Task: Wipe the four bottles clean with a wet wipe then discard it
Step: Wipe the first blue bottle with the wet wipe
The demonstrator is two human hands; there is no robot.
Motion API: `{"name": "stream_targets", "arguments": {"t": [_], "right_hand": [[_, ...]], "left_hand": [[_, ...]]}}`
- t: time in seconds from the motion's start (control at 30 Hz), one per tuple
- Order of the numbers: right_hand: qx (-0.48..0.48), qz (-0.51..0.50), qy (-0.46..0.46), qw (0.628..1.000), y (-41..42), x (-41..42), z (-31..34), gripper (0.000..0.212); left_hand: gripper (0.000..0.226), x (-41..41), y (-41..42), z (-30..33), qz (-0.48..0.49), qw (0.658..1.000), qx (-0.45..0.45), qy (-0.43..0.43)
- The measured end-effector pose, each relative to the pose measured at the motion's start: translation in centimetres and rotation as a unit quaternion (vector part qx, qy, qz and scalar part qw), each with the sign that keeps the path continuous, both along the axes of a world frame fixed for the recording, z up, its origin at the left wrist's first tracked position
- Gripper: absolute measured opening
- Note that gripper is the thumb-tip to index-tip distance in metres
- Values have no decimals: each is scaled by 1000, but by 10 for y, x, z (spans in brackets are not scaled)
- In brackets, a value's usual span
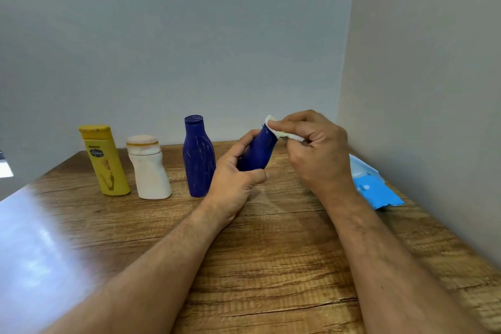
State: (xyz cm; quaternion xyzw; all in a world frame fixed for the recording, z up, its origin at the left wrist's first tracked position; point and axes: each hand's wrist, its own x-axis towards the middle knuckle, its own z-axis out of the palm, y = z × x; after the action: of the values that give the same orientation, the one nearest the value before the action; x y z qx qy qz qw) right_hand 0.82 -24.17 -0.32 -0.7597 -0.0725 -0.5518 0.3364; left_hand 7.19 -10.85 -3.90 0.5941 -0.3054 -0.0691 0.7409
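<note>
My left hand [236, 171] grips the lower body of a dark blue bottle [259, 153], lifted off the table and tilted to the right. My right hand [315, 149] pinches a folded white wet wipe [282, 131] against the top end of that bottle, whose cap is hidden. Three more bottles stand upright in a row on the wooden table [271, 266]: a yellow one [104, 160] at the left, a white one [147, 168] beside it, and a second dark blue one [198, 156] with pale streaks, just left of my left hand.
A light blue pack of wipes [372, 184] lies at the right, against the side wall and behind my right forearm. A grey wall runs behind the bottles. Glare covers the table's left part.
</note>
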Motion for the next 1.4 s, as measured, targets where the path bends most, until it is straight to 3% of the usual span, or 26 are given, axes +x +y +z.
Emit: {"name": "stream_targets", "arguments": {"t": [0.07, 0.23, 0.4, 0.57, 0.63, 0.8, 0.9, 0.97, 1.1, 1.3, 1.4], "right_hand": [[5, -3, -13, 1000, -2, -2, 1, 33], [124, 4, -9, 992, -2, -1, 4, 28], [62, -40, 60, 995, 7, 5, -2, 28], [105, -92, 92, 986, 13, 14, -9, 29], [130, -91, 107, 982, 14, 16, -10, 31], [69, -26, 77, 994, 19, 12, -9, 24], [58, -36, 85, 994, 16, 11, -9, 24], [101, -42, 97, 989, 13, 10, -7, 27], [176, -9, 128, 976, 6, 12, -8, 28], [113, -22, 170, 979, 5, 12, -9, 24], [94, -28, 193, 976, 2, 13, -11, 23]], "left_hand": [[80, 0, 0, 0, 3, 1000, 1, -2], [79, 1, -7, -3, 8, 1000, -4, 2], [75, 1, -8, -4, 25, 1000, -8, -18], [77, -3, -12, -4, 68, 995, 26, -64], [77, -3, -13, -5, 70, 995, 17, -66], [77, 0, -12, -5, 70, 996, -7, -51], [75, 1, -10, -6, 57, 997, 4, -53], [71, -2, -9, -5, 22, 1000, 3, -6], [55, -6, -5, 8, -90, 980, -64, 168], [64, -4, -4, 8, -105, 966, -73, 225], [49, -3, -6, 8, -98, 961, -70, 247]]}}
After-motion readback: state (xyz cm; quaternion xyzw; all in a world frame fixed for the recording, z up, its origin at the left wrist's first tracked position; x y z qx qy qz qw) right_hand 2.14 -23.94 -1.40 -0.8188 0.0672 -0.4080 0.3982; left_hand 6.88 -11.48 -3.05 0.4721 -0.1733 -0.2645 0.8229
